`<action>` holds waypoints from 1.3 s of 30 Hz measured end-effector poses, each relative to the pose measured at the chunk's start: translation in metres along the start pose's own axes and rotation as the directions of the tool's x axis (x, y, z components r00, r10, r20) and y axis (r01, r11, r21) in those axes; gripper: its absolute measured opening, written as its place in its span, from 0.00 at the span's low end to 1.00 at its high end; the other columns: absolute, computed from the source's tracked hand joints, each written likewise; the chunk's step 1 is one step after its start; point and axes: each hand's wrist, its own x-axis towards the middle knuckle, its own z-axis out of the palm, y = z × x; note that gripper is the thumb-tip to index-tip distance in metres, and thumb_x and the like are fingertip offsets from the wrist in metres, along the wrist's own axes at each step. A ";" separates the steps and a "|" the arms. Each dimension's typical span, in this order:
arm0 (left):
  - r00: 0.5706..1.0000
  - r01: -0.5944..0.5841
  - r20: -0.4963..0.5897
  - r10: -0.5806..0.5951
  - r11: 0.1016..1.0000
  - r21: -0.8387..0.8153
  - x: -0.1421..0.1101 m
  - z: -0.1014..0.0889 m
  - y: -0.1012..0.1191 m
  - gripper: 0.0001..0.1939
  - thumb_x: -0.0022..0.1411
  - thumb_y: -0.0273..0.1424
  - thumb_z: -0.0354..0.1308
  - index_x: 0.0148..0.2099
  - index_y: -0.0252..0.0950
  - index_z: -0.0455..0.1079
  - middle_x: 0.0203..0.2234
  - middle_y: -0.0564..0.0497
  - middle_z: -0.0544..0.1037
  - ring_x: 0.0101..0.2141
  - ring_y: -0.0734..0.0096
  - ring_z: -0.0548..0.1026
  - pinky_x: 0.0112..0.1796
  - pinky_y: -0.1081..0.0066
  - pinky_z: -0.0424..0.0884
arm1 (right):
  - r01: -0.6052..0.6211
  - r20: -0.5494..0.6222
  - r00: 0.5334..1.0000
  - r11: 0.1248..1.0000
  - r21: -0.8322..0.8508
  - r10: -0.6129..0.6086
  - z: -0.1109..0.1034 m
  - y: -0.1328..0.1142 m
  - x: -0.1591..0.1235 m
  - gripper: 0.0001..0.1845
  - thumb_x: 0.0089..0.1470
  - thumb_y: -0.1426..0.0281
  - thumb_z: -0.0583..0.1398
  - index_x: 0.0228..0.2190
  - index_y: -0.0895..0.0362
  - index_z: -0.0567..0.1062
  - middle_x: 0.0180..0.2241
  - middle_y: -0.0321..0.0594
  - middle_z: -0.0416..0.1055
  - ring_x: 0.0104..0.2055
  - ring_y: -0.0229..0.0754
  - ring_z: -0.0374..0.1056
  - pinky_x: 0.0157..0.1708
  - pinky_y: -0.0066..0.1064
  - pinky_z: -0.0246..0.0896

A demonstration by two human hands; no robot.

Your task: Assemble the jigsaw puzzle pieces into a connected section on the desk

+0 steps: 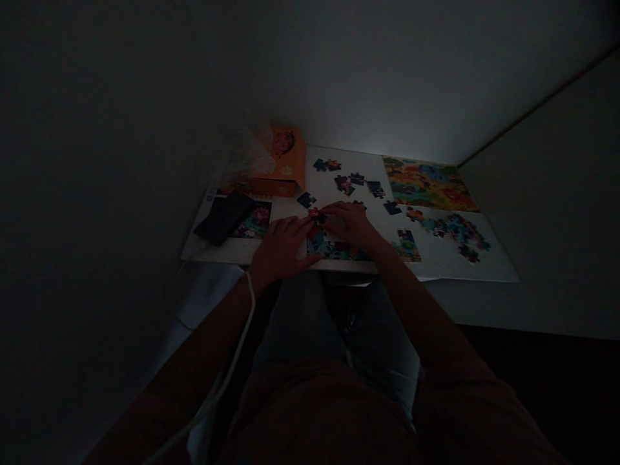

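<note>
The scene is very dark. Both my hands rest on a small white table (436, 261) over a partly joined patch of jigsaw pieces (334, 250) at its near edge. My left hand (283, 245) lies mostly flat, fingers stretched toward a small red-topped piece (316, 214). My right hand (349, 225) is curled, its fingertips pinching that same piece from the right. Loose dark pieces (346, 184) lie scattered just beyond my hands.
An orange puzzle box (283, 161) with crumpled clear plastic stands at the back left. A dark flat object (223, 216) lies on a printed sheet at the left. A colourful picture sheet (429, 184) and a joined cluster (458, 232) lie to the right. Walls close in behind and left.
</note>
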 end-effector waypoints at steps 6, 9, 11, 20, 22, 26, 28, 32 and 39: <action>1.000 -0.001 -0.002 0.001 1.000 0.005 0.000 0.000 0.000 0.44 0.76 0.57 0.65 0.85 0.45 0.66 0.83 0.40 0.73 0.79 0.35 0.69 0.79 0.36 0.63 | 0.003 0.053 0.999 1.000 -0.005 -0.003 0.009 -0.006 -0.030 0.28 0.80 0.54 0.61 0.74 0.38 0.82 0.79 0.40 0.75 0.79 0.63 0.70 0.79 0.65 0.58; 1.000 0.000 -0.003 0.000 1.000 0.018 0.000 0.000 0.002 0.46 0.76 0.57 0.64 0.85 0.41 0.64 0.81 0.37 0.74 0.78 0.36 0.70 0.79 0.37 0.63 | 0.006 0.077 0.997 1.000 -0.015 -0.005 0.012 -0.011 -0.034 0.31 0.80 0.52 0.61 0.77 0.40 0.79 0.81 0.39 0.71 0.80 0.64 0.68 0.79 0.64 0.59; 1.000 0.005 0.005 -0.005 0.999 0.033 0.001 -0.002 0.003 0.45 0.77 0.58 0.63 0.84 0.39 0.66 0.80 0.35 0.75 0.77 0.36 0.71 0.78 0.38 0.64 | 0.020 0.079 0.997 1.000 -0.024 -0.018 0.012 -0.015 -0.034 0.32 0.80 0.52 0.61 0.78 0.41 0.79 0.82 0.39 0.71 0.80 0.65 0.68 0.79 0.64 0.59; 0.997 0.017 0.074 -0.027 0.990 0.141 0.001 -0.008 0.007 0.44 0.79 0.61 0.57 0.83 0.40 0.65 0.82 0.39 0.73 0.78 0.39 0.69 0.79 0.40 0.63 | 0.042 -0.012 0.999 0.996 -0.074 -0.043 0.015 -0.022 -0.002 0.29 0.85 0.53 0.56 0.74 0.49 0.82 0.78 0.47 0.76 0.77 0.65 0.70 0.76 0.65 0.62; 0.996 0.023 0.082 -0.037 0.987 0.160 0.001 -0.007 0.006 0.44 0.78 0.61 0.58 0.84 0.41 0.65 0.82 0.39 0.73 0.78 0.39 0.69 0.79 0.40 0.63 | 0.030 0.005 1.000 0.995 -0.090 -0.030 0.019 -0.022 0.015 0.32 0.86 0.52 0.54 0.76 0.51 0.79 0.80 0.48 0.73 0.80 0.65 0.67 0.77 0.64 0.62; 0.996 0.035 0.077 -0.048 0.986 0.162 0.000 -0.004 0.003 0.46 0.78 0.63 0.57 0.85 0.43 0.63 0.82 0.38 0.72 0.79 0.40 0.68 0.80 0.40 0.63 | -0.024 0.048 0.998 0.988 -0.151 0.032 0.024 -0.013 0.046 0.35 0.85 0.49 0.53 0.79 0.52 0.76 0.82 0.48 0.69 0.83 0.69 0.63 0.80 0.68 0.58; 0.997 0.025 0.071 -0.035 0.989 0.144 0.000 -0.003 0.002 0.45 0.79 0.63 0.56 0.85 0.43 0.63 0.83 0.40 0.72 0.79 0.41 0.68 0.80 0.40 0.63 | -0.066 0.037 0.997 0.983 -0.174 0.073 0.024 -0.005 0.059 0.36 0.85 0.48 0.54 0.80 0.50 0.75 0.83 0.47 0.68 0.84 0.70 0.61 0.81 0.72 0.56; 0.997 0.024 0.070 -0.032 0.992 0.124 0.000 -0.005 0.002 0.48 0.77 0.65 0.58 0.85 0.42 0.63 0.84 0.40 0.71 0.79 0.40 0.68 0.80 0.40 0.62 | -0.158 0.003 0.987 0.969 -0.191 0.161 0.018 0.014 0.077 0.36 0.83 0.51 0.55 0.81 0.50 0.74 0.85 0.47 0.65 0.85 0.73 0.59 0.81 0.76 0.53; 0.996 0.042 0.068 -0.050 0.992 0.116 0.001 -0.005 0.002 0.48 0.77 0.64 0.60 0.85 0.42 0.64 0.83 0.40 0.72 0.79 0.39 0.69 0.80 0.39 0.62 | -0.264 -0.235 0.945 0.954 -0.141 0.227 -0.011 0.063 0.046 0.34 0.74 0.50 0.66 0.72 0.53 0.81 0.77 0.61 0.74 0.74 0.75 0.73 0.74 0.74 0.60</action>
